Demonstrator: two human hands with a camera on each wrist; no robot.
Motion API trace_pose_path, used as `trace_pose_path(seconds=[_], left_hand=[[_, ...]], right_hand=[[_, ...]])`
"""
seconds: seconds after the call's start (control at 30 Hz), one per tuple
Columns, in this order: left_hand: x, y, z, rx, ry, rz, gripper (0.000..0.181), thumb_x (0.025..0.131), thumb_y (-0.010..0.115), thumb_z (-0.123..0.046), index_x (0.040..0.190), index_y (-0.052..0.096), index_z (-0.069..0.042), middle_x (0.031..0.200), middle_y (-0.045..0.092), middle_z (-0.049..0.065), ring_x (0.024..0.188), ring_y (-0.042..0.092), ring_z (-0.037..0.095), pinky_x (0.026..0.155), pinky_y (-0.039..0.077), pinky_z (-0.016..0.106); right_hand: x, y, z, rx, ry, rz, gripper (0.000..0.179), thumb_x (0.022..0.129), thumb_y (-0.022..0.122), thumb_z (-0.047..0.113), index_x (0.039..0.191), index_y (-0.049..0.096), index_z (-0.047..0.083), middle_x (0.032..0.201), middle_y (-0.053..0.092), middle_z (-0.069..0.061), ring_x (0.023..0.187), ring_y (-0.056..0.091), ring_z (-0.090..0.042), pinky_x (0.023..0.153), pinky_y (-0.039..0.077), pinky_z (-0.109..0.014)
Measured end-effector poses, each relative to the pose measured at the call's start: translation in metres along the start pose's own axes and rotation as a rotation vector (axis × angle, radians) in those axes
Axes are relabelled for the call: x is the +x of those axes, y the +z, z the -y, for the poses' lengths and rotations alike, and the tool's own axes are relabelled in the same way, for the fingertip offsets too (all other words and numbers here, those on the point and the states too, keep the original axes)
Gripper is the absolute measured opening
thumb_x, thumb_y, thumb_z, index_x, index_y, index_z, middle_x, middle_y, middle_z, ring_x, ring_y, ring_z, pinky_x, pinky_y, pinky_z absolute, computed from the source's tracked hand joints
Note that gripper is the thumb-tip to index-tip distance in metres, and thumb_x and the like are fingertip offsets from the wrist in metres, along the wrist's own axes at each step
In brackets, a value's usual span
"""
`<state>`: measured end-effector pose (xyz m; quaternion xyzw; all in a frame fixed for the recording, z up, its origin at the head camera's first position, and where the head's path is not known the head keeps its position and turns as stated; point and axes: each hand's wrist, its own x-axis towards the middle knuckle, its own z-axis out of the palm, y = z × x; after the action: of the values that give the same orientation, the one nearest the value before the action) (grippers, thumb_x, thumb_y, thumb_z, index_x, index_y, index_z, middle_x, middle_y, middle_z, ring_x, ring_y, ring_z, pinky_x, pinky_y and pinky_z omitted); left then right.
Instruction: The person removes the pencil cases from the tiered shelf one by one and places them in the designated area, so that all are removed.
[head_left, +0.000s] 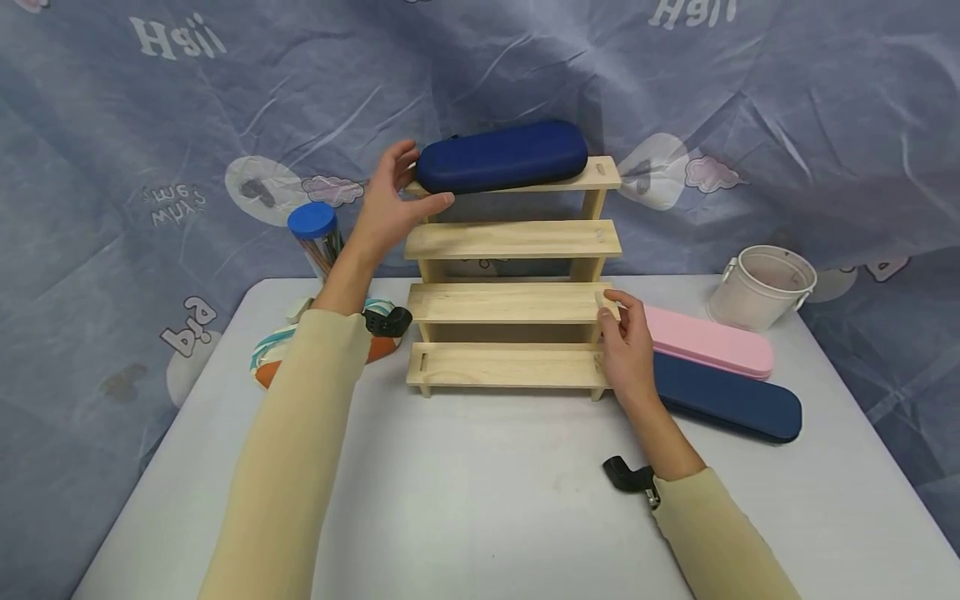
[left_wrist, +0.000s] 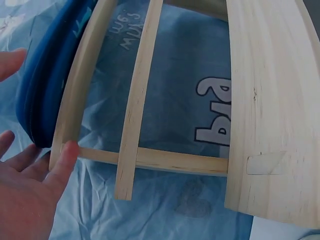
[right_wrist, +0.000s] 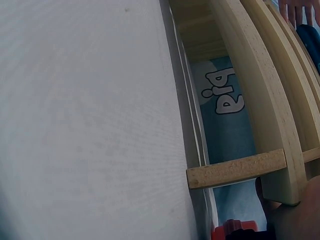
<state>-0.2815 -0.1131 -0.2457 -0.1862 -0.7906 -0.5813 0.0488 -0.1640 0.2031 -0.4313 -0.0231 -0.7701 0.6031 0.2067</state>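
A blue zip case lies along the top tier of a four-step wooden rack. My left hand is at the case's left end, fingers spread and slightly bent behind it, thumb stretched out below. In the left wrist view, the left thumb is at the end of the top board, beside the case. My right hand grips the right end of the rack's lower tiers, fingertips over the third board. Only part of the right hand shows in the right wrist view, at the board's end.
Right of the rack lie a pink case and a navy case, with a white bucket behind them. On the left stand a blue-lidded jar and a striped orange-and-white item. A printed cloth hangs behind the white table.
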Motion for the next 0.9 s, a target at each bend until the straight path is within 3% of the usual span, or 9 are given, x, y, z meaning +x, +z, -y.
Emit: trace_pose_path(seconds=[0.1,0.23,0.47,0.63,0.9], left_hand=[[-0.005,0.002,-0.013,0.019,-0.019,0.019,0.087,0.083,0.075,-0.021,0.152,0.022,-0.018,0.155,0.025,0.003,0.138,0.03,0.015,0.107,0.033,0.037],[-0.006,0.003,-0.018,0.02,-0.039,0.036,0.087,0.084,0.073,-0.02,0.153,0.02,-0.018,0.157,0.02,0.002,0.139,0.027,0.015,0.108,0.032,0.037],[-0.004,0.006,-0.018,0.07,-0.059,0.041,0.088,0.083,0.075,-0.021,0.153,0.023,-0.016,0.153,0.028,0.002,0.136,0.032,0.014,0.102,0.037,0.035],[-0.003,0.009,-0.015,0.065,-0.072,0.019,0.083,0.083,0.075,-0.02,0.152,0.028,-0.017,0.15,0.035,0.003,0.134,0.035,0.014,0.105,0.032,0.035],[0.002,0.011,-0.015,0.068,-0.069,0.02,0.086,0.083,0.075,-0.02,0.153,0.024,-0.022,0.153,0.029,-0.001,0.134,0.034,0.015,0.106,0.033,0.038]], right_hand=[[0.0,0.0,0.001,0.001,0.0,-0.004,0.036,0.1,0.048,0.042,0.133,0.05,0.027,0.089,0.052,-0.014,0.066,0.042,-0.022,0.054,0.035,-0.031],[0.001,0.0,0.0,-0.002,-0.003,-0.002,0.036,0.1,0.048,0.042,0.133,0.05,0.028,0.088,0.052,-0.015,0.065,0.041,-0.022,0.053,0.035,-0.031],[0.0,-0.001,-0.001,0.001,0.007,0.002,0.035,0.1,0.049,0.04,0.133,0.049,0.027,0.096,0.055,-0.018,0.069,0.043,-0.021,0.056,0.036,-0.031],[0.0,-0.001,0.001,0.009,-0.004,-0.01,0.035,0.101,0.049,0.038,0.133,0.05,0.025,0.094,0.055,-0.019,0.067,0.042,-0.021,0.056,0.036,-0.03],[-0.001,-0.001,0.001,0.011,-0.005,-0.005,0.036,0.101,0.049,0.038,0.134,0.05,0.025,0.094,0.054,-0.021,0.067,0.042,-0.02,0.056,0.035,-0.03]])
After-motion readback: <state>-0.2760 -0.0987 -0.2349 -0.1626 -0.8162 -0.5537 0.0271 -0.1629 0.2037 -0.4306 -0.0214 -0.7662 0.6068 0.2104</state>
